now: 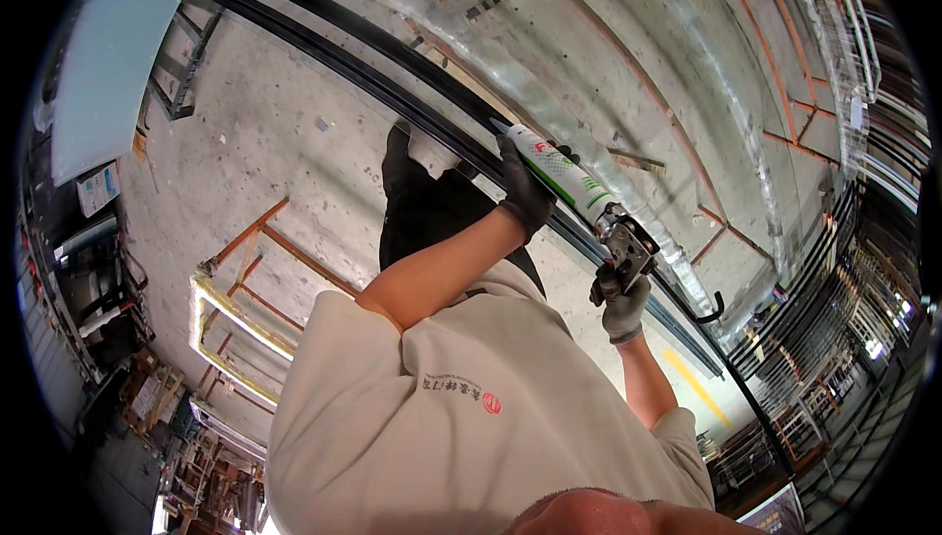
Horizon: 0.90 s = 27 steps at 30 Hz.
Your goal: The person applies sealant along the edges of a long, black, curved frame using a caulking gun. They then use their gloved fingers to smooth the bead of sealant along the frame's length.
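Note:
My left hand [530, 194], in a dark glove, is closed around the front part of a white and green sealant cartridge [569, 177]. The cartridge sits in a caulking gun [626, 239] with a metal body. Around the gun's handle end is my right hand [622, 309], in a grey and black glove; the gun hides part of its fingers. Beneath the cartridge runs a long black profile [392, 94], from upper left to lower right. The pointed nozzle [498, 126] lies over this profile; whether it touches I cannot tell.
A pale panel [118, 64] stands at the upper left, near a dark metal stand [182, 64]. Rust-coloured frames [304, 260] and a frame with a bright yellowish edge [201, 319] are at the left. Clear plastic wrapping [549, 94] stretches along the far side. Racked long bars [814, 339] stand right.

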Motion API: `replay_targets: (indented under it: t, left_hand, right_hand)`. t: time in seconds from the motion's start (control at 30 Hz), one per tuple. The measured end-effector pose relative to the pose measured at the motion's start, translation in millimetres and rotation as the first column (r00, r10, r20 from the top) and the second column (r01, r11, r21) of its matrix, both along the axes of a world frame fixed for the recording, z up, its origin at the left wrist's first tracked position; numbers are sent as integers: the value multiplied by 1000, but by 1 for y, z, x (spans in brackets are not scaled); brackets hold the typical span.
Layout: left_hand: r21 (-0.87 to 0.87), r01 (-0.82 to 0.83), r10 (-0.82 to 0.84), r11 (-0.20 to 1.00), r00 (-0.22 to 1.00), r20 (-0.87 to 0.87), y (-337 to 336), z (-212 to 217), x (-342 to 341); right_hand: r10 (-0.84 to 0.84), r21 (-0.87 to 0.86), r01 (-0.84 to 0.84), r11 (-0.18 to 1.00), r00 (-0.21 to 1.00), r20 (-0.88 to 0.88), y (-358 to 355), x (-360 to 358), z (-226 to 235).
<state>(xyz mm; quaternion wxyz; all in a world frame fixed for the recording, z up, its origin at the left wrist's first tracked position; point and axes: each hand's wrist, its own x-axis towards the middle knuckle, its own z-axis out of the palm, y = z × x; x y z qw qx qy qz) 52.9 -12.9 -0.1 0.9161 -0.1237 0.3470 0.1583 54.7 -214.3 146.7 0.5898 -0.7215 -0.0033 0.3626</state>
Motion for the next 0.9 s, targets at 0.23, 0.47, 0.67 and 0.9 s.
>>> replay_targets:
  t: [0.23, 0.47, 0.67, 0.9]
  left_hand:
    - [-55, 45, -44, 997, 999, 22, -30, 7, 1]
    - [-35, 42, -42, 998, 999, -1, -59, 21, 4]
    - [-40, 77, -75, 996, 996, 56, -90, 8, 6]
    - [-46, 98, -94, 994, 991, 90, -126, 4, 7]
  right_hand:
    - [-55, 9, 55, 998, 998, -20, -30, -1, 10]
    - [-108, -53, 109, 993, 994, 25, -59, -2, 14]
    - [-119, -55, 121, 991, 992, 45, -86, 2, 15]
    - [-96, -11, 97, 995, 993, 63, -129, 1, 9]
